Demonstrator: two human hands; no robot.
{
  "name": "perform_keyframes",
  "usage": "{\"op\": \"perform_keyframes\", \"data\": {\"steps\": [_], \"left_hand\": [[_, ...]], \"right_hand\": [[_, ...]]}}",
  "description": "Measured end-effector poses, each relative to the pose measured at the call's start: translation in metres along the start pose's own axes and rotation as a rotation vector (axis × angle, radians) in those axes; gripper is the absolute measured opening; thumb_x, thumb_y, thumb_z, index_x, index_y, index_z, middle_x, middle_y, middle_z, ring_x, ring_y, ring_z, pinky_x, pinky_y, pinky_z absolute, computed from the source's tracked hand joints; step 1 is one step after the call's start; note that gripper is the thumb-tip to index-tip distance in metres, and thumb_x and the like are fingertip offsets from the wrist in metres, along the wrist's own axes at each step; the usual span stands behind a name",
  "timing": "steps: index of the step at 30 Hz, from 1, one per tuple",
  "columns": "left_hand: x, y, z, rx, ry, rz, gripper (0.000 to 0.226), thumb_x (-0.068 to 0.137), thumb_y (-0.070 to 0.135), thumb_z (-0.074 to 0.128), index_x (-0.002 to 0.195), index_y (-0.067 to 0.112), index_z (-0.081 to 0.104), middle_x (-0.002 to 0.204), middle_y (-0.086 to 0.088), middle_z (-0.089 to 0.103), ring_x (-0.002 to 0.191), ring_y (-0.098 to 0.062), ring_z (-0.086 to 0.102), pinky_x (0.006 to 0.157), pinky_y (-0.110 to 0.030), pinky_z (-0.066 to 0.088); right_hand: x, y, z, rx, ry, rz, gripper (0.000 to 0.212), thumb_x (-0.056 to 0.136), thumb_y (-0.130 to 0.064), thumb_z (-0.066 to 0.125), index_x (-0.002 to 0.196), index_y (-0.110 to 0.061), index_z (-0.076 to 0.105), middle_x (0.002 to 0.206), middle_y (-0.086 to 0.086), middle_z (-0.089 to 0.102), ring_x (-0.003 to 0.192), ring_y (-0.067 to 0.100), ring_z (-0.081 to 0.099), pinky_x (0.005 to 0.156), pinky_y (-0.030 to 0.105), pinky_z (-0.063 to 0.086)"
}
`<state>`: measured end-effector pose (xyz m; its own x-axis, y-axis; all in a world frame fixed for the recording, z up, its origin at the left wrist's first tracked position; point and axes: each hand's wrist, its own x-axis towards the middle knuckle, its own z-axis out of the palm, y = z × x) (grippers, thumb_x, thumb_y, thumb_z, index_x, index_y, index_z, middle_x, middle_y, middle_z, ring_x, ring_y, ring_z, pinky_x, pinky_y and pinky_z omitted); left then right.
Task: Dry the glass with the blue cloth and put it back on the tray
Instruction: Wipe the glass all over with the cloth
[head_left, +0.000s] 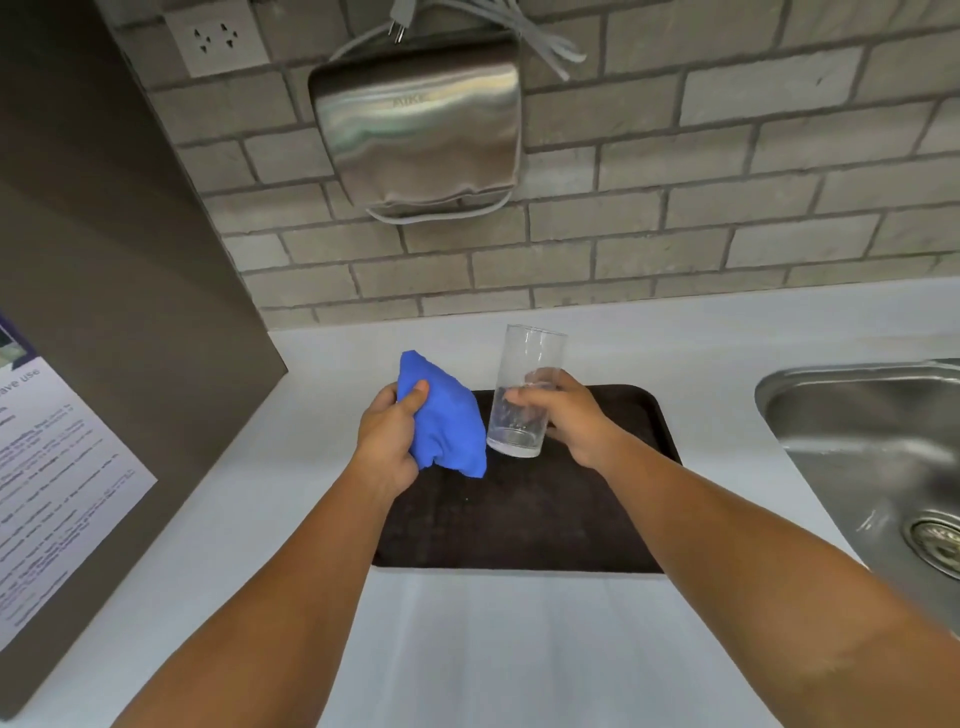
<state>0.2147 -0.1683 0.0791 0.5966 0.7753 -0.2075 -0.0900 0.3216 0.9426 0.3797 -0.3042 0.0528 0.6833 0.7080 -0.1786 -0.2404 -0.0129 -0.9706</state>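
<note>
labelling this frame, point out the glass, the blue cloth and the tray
glass (530, 364): head view, upper wall above the fingers
blue cloth (447, 426): head view, middle of the bunched fabric
tray (519, 519): head view, bare dark surface

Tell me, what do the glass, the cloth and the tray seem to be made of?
Glass: clear, smooth glass by its look; fingers show through it. Cloth: soft blue fabric, matte, bunched in folds. Tray: dark brown, dull and slightly rough on top; plastic or a non-slip coating, hard to tell.

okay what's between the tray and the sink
Only bare white countertop separates the dark tray from the steel sink, seen in the head view.
</note>
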Motion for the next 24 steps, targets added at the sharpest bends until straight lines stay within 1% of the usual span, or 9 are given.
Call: {"op": "perform_keyframes", "data": {"steps": [5,8,11,13,15,17,19,21,24], "left_hand": [[-0.019,0.029,0.011,-0.033,-0.05,0.126,0.027,0.093,0.024,0.064,0.116,0.011,0.065,0.117,-0.014,0.071,0.105,-0.03,0.069,0.08,-0.04,0.057],[-0.034,0.048,0.024,-0.003,-0.108,0.207,0.024,0.092,0.026,0.065,0.11,0.011,0.069,0.111,-0.013,0.074,0.101,-0.027,0.071,0.077,-0.036,0.059],[-0.049,0.059,0.042,0.069,-0.155,0.287,0.016,0.09,0.027,0.067,0.098,0.014,0.072,0.097,-0.007,0.077,0.092,-0.024,0.073,0.071,-0.033,0.059],[-0.058,0.061,0.056,0.16,-0.138,0.366,0.01,0.09,0.028,0.067,0.094,0.019,0.071,0.094,-0.006,0.076,0.087,-0.021,0.072,0.069,-0.032,0.057],[-0.065,0.06,0.068,0.26,-0.096,0.485,0.013,0.088,0.028,0.07,0.099,0.028,0.065,0.093,0.002,0.073,0.081,-0.009,0.071,0.066,-0.022,0.055],[-0.07,0.055,0.078,0.344,-0.044,0.593,0.028,0.084,0.03,0.073,0.106,0.034,0.056,0.088,0.009,0.067,0.07,0.0,0.067,0.057,-0.014,0.051],[-0.073,0.047,0.085,0.457,-0.035,0.662,0.029,0.083,0.034,0.073,0.106,0.034,0.056,0.094,0.008,0.062,0.076,-0.002,0.063,0.06,-0.01,0.048],[-0.073,0.043,0.089,0.57,-0.045,0.719,0.016,0.086,0.033,0.07,0.101,0.03,0.065,0.102,0.003,0.057,0.084,-0.002,0.059,0.064,-0.003,0.043],[-0.069,0.049,0.09,0.526,-0.043,0.687,0.005,0.089,0.033,0.066,0.086,0.033,0.07,0.1,-0.003,0.06,0.082,-0.009,0.062,0.067,-0.007,0.046]], "right_hand": [[-0.031,-0.021,-0.001,0.224,-0.253,0.083,0.037,0.088,-0.032,0.069,0.121,-0.018,0.057,0.117,0.012,0.065,0.107,0.035,0.061,0.108,0.055,0.043],[-0.046,-0.028,0.003,0.304,-0.298,0.055,0.028,0.091,-0.035,0.064,0.109,-0.016,0.057,0.115,0.017,0.062,0.105,0.035,0.06,0.098,0.052,0.047],[-0.055,-0.03,0.008,0.361,-0.263,0.07,0.037,0.09,-0.041,0.065,0.114,-0.016,0.051,0.132,0.026,0.06,0.118,0.042,0.06,0.106,0.061,0.043],[-0.06,-0.03,0.014,0.421,-0.239,0.084,0.054,0.085,-0.047,0.067,0.125,-0.013,0.053,0.137,0.024,0.06,0.122,0.042,0.06,0.106,0.061,0.044],[-0.064,-0.03,0.02,0.457,-0.218,0.084,0.069,0.083,-0.05,0.067,0.137,-0.009,0.053,0.128,0.021,0.065,0.117,0.039,0.063,0.105,0.059,0.045],[-0.069,-0.03,0.027,0.465,-0.194,0.064,0.067,0.087,-0.052,0.063,0.138,-0.01,0.055,0.122,0.021,0.067,0.111,0.038,0.065,0.103,0.058,0.047],[-0.072,-0.031,0.032,0.464,-0.158,0.036,0.065,0.088,-0.054,0.062,0.136,-0.012,0.056,0.128,0.025,0.065,0.112,0.041,0.066,0.099,0.059,0.05],[-0.072,-0.031,0.035,0.467,-0.155,0.014,0.062,0.088,-0.055,0.063,0.132,-0.012,0.058,0.13,0.028,0.063,0.107,0.041,0.068,0.098,0.06,0.051],[-0.074,-0.031,0.035,0.509,-0.167,0.016,0.05,0.088,-0.054,0.063,0.116,-0.012,0.069,0.105,0.02,0.072,0.09,0.033,0.071,0.095,0.054,0.053]]}}
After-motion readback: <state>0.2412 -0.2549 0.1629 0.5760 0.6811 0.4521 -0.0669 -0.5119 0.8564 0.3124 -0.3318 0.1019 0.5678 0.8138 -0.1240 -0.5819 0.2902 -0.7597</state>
